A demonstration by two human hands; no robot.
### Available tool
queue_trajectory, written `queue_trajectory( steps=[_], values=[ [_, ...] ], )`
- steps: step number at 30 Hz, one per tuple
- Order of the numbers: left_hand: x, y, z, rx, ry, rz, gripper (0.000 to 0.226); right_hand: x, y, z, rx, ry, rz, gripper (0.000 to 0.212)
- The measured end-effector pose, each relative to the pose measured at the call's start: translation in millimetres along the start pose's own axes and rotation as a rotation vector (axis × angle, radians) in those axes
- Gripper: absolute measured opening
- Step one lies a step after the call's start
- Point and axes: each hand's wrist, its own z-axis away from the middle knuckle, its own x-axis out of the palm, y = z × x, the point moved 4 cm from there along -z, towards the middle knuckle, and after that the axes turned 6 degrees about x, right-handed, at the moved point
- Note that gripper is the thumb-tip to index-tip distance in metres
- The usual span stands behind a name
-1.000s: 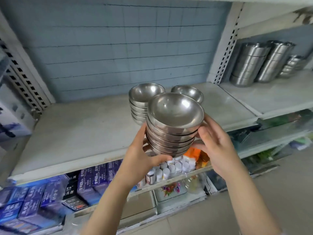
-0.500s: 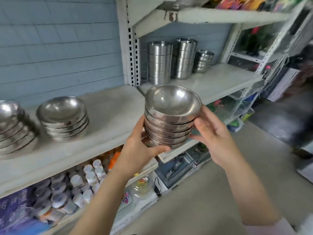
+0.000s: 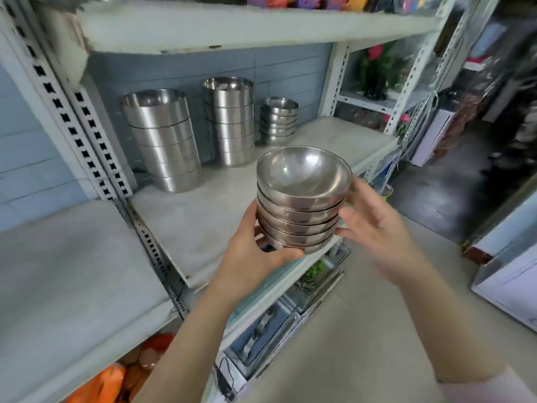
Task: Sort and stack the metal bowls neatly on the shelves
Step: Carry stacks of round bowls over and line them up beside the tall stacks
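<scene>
I hold a stack of several shallow metal bowls (image 3: 302, 199) in front of the right-hand shelf (image 3: 203, 216), above its front edge. My left hand (image 3: 255, 257) grips the stack from below and the left, thumb curled under the bottom bowl. My right hand (image 3: 374, 228) cups the right side, fingers behind the upper bowls and thumb at the lower ones. At the back of this shelf stand two tall stacks of straight-sided metal bowls (image 3: 162, 141) (image 3: 229, 120) and a short stack of small rounded bowls (image 3: 279, 120).
A perforated white upright (image 3: 96, 141) divides this shelf from the left shelf (image 3: 72, 271). An upper shelf (image 3: 232, 27) hangs overhead. Packaged goods fill the lower shelves. A white cabinet (image 3: 508, 271) stands on the floor at the right.
My view and the held stack have swung right, away from the left shelf's bowl stacks, to the right-hand shelf bay. Both hands keep their hold on the stack.
</scene>
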Motion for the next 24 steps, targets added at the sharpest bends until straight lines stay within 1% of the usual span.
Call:
queue_trajectory(
  steps=[2,4,5,9,14,17,19,24],
  values=[
    [24.0,-4.7,-33.6,-0.002,-0.014,0.014,0.098,-29.7,6.8,-23.2,0.008,0.005,-0.008,0.082],
    [46.8,-9.3,-66.8,-0.007,-0.016,0.001,0.103,-57.7,14.7,-47.6,-0.003,0.0,-0.003,0.068],
    [57.9,-10.9,-83.5,-0.009,-0.016,-0.009,0.104,-71.1,18.8,-60.2,-0.012,-0.005,-0.004,0.064],
    [105.4,-20.0,-151.0,0.001,0.018,-0.021,0.102,-131.0,40.7,-119.2,-0.022,-0.042,-0.017,0.066],
    [157.7,-30.6,-221.5,-0.018,0.146,-0.023,0.093,-198.8,62.8,-202.6,-0.002,-0.149,0.004,0.077],
    [174.7,-37.7,-259.7,-0.028,0.225,-0.043,0.098,-225.1,74.3,-254.8,0.017,-0.234,0.067,0.083],
    [180.1,-43.8,-283.8,-0.043,0.276,-0.063,0.104,-234.4,84.1,-287.3,0.022,-0.281,0.079,0.081],
    [180.6,-71.8,-346.7,-0.06,0.333,-0.096,0.103,-243.2,105.7,-360.2,0.007,-0.343,0.056,0.072]
  ],
)
